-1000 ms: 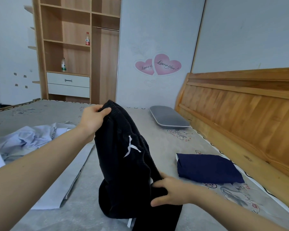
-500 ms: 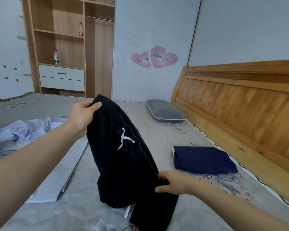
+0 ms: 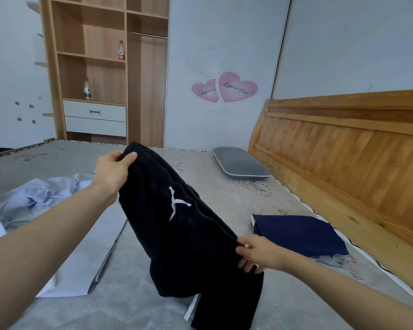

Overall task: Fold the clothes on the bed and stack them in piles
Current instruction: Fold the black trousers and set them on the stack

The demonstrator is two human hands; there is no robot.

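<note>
black shorts (image 3: 177, 225) waistband between left hand (image 3: 112, 170) and right hand (image 3: 258, 252) fingers

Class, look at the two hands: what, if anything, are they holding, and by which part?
Both hold the black shorts by the elastic waistband: the left hand grips its raised far end, the right hand pinches its near, lower end.

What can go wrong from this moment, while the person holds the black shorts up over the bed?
1. The left hand and right hand each pinch only an edge of the black shorts; the waistband may slip and the fold be lost.
2. The hanging lower part trails on the mattress and may bunch up when laid down.
3. A swing to the right might disturb the folded navy garment.
</note>
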